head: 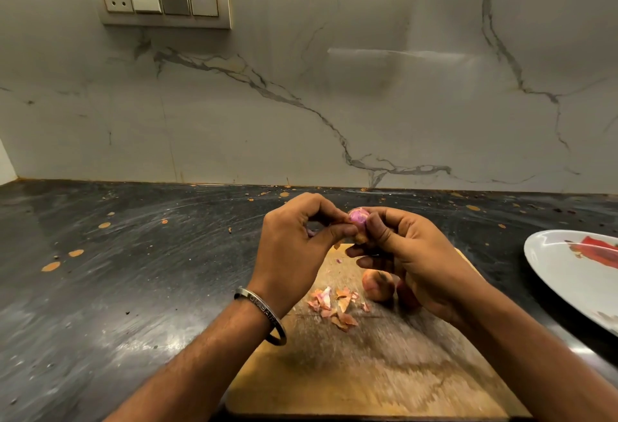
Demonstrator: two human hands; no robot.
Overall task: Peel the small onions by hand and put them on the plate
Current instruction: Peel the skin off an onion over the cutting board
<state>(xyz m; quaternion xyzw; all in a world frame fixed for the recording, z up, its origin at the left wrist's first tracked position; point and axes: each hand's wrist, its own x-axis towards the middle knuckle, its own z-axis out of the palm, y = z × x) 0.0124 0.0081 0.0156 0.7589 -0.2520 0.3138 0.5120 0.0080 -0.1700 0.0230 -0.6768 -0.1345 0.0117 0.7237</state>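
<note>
1. Broadly, the dark countertop [133, 271] fills the lower view under a veined marble wall [368, 87] that carries a switch panel [160, 0].
2. Next in size is the wooden cutting board [384, 371], lying on the counter directly under my hands.
3. At the right edge sits the white plate [561, 274], only partly in frame, well off to the right of the board; I see a red mark on it but no peeled onions in the part that shows.
4. My right hand [411, 254] curls its fingers around the small onion [358, 216] and holds it above the far end of the board.
5. My left hand [294, 241], with a metal bangle [264, 314] on the wrist, pinches at the onion's left side with thumb and fingertips; I judge it is gripping skin, though that piece is too small to be sure.
6. The onion shows purple flesh at its top, with tan skin still at its lower end, so peeling looks partly done.
7. The plate lies to the right of the grip, so the right hand is the nearer one to carry the onion over.
8. An unpeeled onion [378, 284] rests on the board just below the right hand.
9. Loose peel scraps [334, 308] lie left of that onion.
</note>
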